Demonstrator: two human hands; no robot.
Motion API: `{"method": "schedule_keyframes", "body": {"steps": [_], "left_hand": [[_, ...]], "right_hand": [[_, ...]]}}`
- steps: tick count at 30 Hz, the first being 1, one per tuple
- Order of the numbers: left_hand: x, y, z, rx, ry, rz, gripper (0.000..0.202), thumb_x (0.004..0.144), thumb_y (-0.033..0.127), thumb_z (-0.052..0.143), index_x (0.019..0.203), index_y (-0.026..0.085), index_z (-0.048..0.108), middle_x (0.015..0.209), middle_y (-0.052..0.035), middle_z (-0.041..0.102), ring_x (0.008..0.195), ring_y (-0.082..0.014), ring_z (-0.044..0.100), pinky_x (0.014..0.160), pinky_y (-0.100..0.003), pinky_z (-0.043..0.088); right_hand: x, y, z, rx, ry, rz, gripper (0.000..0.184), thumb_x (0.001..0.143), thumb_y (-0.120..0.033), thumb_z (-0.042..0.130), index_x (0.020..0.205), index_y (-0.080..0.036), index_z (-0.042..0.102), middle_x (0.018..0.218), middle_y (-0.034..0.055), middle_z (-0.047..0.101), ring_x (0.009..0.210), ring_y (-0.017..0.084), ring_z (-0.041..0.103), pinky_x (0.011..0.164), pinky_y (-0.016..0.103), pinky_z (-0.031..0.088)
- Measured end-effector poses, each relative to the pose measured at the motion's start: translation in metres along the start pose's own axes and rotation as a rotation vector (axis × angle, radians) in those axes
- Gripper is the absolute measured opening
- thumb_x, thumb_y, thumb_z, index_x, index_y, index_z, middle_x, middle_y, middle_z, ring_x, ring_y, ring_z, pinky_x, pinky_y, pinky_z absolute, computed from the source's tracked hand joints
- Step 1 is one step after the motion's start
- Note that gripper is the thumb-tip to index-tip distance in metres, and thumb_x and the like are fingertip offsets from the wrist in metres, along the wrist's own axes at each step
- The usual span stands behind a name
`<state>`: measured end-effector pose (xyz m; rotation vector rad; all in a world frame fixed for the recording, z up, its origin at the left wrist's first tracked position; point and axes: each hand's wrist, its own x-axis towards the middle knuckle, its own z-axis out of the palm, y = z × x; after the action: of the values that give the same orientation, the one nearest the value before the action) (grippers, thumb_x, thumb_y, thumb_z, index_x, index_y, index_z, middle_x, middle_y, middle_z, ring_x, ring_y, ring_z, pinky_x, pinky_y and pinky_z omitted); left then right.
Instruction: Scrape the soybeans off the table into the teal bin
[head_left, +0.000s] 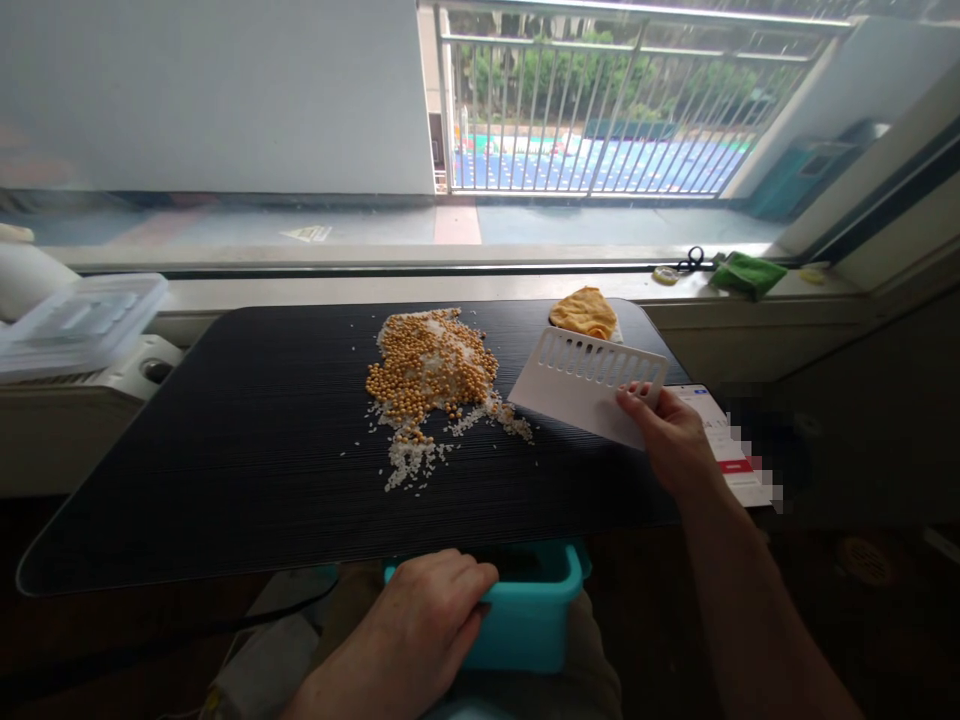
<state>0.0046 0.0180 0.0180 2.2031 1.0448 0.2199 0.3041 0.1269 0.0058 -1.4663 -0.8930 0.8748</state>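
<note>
A heap of yellow soybeans mixed with white rice (431, 375) lies on the black ribbed table top (247, 450), with loose grains scattered toward the near side. My right hand (671, 435) grips a white plastic scraper (581, 385) with slots along its top edge, its lower left corner touching the table just right of the heap. My left hand (431, 610) is closed over the rim of a turquoise plastic bin (536, 610) held below the table's near edge.
A yellow cloth (585, 312) lies at the table's far edge. A paper sheet (731, 450) sits at the right edge. On the window sill are scissors (690, 260) and a green cloth (750, 272). A clear plastic lid (75, 320) rests at left.
</note>
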Motion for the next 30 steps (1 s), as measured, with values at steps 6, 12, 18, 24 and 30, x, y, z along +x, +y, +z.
{"method": "schedule_keyframes", "body": {"steps": [6,12,18,24,30], "left_hand": [[0.000,-0.002,0.001,0.010,0.037,0.014,0.022,0.083,0.001,0.056,0.093,0.020,0.062,0.093,-0.0031,0.068,0.084,-0.0211,0.064,0.080,-0.032,0.053],[-0.002,-0.002,0.002,0.010,0.052,0.030,0.022,0.083,0.003,0.055,0.094,0.021,0.062,0.093,-0.0028,0.068,0.085,-0.0209,0.065,0.081,-0.031,0.053],[0.000,-0.002,0.001,0.021,0.034,0.016,0.022,0.083,0.002,0.056,0.095,0.020,0.062,0.096,-0.0037,0.068,0.086,-0.0219,0.065,0.081,-0.033,0.052],[0.000,-0.003,0.002,0.001,0.023,0.014,0.025,0.084,0.001,0.055,0.099,0.020,0.062,0.097,-0.0035,0.068,0.088,-0.0224,0.064,0.082,-0.034,0.051],[0.001,-0.002,0.001,-0.013,-0.006,-0.002,0.024,0.085,0.000,0.055,0.099,0.019,0.062,0.098,-0.0038,0.067,0.089,-0.0227,0.063,0.083,-0.035,0.050]], "right_hand": [[0.001,-0.002,0.003,0.027,-0.049,0.026,0.036,0.059,-0.050,0.085,0.075,-0.024,0.066,0.076,-0.0010,0.067,0.076,0.018,0.061,0.070,0.031,0.051],[-0.006,-0.005,-0.003,0.039,-0.065,0.043,0.032,0.063,-0.048,0.084,0.076,-0.024,0.068,0.075,-0.0010,0.067,0.073,0.018,0.061,0.065,0.029,0.049],[-0.004,-0.002,-0.011,0.049,-0.018,0.060,0.031,0.061,-0.046,0.086,0.076,-0.025,0.069,0.077,-0.0004,0.067,0.076,0.019,0.061,0.067,0.030,0.050],[-0.009,-0.005,-0.012,0.034,-0.050,0.090,0.029,0.062,-0.047,0.086,0.076,-0.027,0.071,0.078,-0.0007,0.069,0.075,0.019,0.062,0.070,0.031,0.052],[-0.010,-0.004,-0.012,0.039,-0.036,0.081,0.032,0.062,-0.048,0.086,0.077,-0.025,0.070,0.081,0.0008,0.069,0.078,0.020,0.063,0.070,0.031,0.053]]}}
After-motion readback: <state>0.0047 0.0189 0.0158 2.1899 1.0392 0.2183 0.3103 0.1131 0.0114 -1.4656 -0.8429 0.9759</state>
